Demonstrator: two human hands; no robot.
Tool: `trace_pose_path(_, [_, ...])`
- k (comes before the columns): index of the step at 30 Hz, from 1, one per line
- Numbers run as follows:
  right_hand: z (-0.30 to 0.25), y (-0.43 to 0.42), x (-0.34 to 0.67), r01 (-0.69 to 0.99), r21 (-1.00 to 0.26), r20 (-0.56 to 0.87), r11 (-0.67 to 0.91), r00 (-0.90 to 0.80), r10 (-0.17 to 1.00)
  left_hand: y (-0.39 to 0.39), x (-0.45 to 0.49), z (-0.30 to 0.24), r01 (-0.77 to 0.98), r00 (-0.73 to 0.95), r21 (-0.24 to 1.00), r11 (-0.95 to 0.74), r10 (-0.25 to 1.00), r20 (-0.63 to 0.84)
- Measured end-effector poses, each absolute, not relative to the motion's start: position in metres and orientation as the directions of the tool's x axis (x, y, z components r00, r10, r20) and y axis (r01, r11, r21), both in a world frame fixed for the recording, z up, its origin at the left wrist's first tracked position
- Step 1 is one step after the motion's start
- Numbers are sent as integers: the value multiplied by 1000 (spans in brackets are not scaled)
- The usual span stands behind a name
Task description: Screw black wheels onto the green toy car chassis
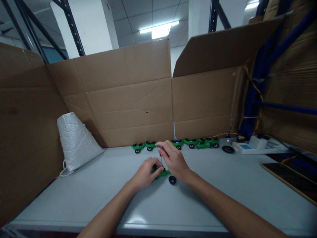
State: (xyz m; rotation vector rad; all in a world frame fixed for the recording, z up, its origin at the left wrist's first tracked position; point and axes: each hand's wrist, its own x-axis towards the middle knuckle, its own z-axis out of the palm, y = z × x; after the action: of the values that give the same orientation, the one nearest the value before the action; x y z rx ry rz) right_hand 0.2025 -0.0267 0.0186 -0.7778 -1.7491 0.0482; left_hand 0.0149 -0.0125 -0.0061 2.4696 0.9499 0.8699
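L hand (149, 172) low over the green toy vehicle (164, 173), grip narrow, fingers & thumb closed round it; toy sits on the counter (93, 199), mid-front, partly hidden by the hand. R hand (175, 161) just above & to the right, fingertips pinched on a thin screwdriver (161, 157) w/ a bit of red, held approx. upright, shaft pointing down at the toy; tip contact can't tell. Black wheel (172, 180) at toy's R end, can't tell if attached. Behind, a row of similar green vehicles (191, 143) along the cardboard wall (116, 96). Far R: black ring (228, 149) nr white power strip (263, 148). Far L: silvery-white pouch (76, 142), leaning vs. cardboard.
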Motion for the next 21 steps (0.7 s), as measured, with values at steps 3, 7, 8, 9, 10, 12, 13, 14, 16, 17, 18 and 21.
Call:
trace_pose_path(3, [18, -28, 201, 413, -452, 824, 791, -148, 547, -12, 15, -6, 474, 586, 514, -715, 692, 422])
trace_pose_path(7, [18, -28, 199, 297, -572, 770, 765, -127, 625, -12, 15, -4, 471, 597, 514, -717, 688, 413])
trace_pose_path(8, [18, -28, 198, 269, -603, 753, 751, -121, 647, -12, 14, -4, 471, 599, 515, -716, 688, 409])
trace_pose_path(9, [18, -28, 197, 244, -630, 734, 737, -121, 668, -12, 14, -4, 470, 600, 516, -716, 688, 407])
trace_pose_path(10, [18, -28, 197, 223, -651, 719, 725, -122, 684, -12, 14, -4, 469, 601, 517, -716, 688, 406])
trace_pose_path(12, [18, -27, 197, 202, -676, 701, 709, -122, 703, -12, 14, -4, 467, 598, 516, -718, 686, 414])
trace_pose_path(13, [18, -26, 197, 199, -681, 697, 705, -117, 707, -12, 14, -5, 465, 597, 514, -721, 684, 419])
trace_pose_path(14, [18, -26, 197, 202, -682, 697, 703, -111, 708, -12, 14, -6, 463, 597, 512, -723, 682, 423])
trace_pose_path(16, [18, -25, 199, 218, -675, 703, 705, -102, 704, -12, 14, -7, 464, 595, 508, -726, 680, 428])
trace_pose_path(17, [18, -24, 199, 232, -670, 706, 706, -98, 702, -11, 14, -7, 466, 595, 506, -726, 680, 428])
trace_pose_path(18, [18, -23, 200, 253, -664, 709, 704, -84, 700, -11, 14, -8, 468, 595, 506, -725, 681, 426])
trace_pose_path(21, [17, -20, 202, 333, -658, 718, 675, 7, 696, -10, 13, -8, 472, 595, 510, -719, 687, 417])
